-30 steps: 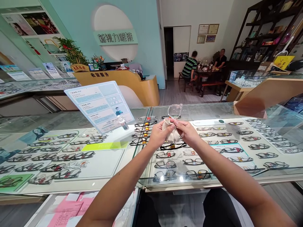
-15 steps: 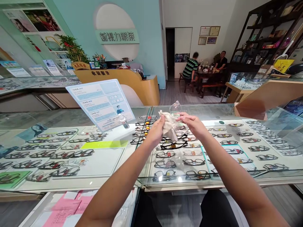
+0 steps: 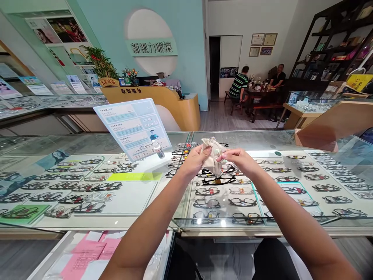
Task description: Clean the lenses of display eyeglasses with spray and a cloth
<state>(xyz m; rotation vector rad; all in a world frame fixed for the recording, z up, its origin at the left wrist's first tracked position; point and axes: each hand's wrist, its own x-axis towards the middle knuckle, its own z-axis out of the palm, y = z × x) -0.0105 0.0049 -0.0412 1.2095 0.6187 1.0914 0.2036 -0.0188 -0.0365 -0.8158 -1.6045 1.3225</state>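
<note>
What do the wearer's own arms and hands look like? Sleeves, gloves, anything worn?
Left hand and right hand: both bare, no gloves. No watch or bracelet shows at either wrist; rings too small to rule out. Left forearm and right forearm: uncovered, slim, tapering toward the wrists. No sleeve, cable or marking in view.

Both bare forearms (image 3: pixel 159 212) reach over the near edge of the glass counter (image 3: pixel 221 233), converging; the left hand (image 3: pixel 196 160) curls, thumb uppermost, beside the right hand (image 3: pixel 241 160), its fingertips pinched.
</note>
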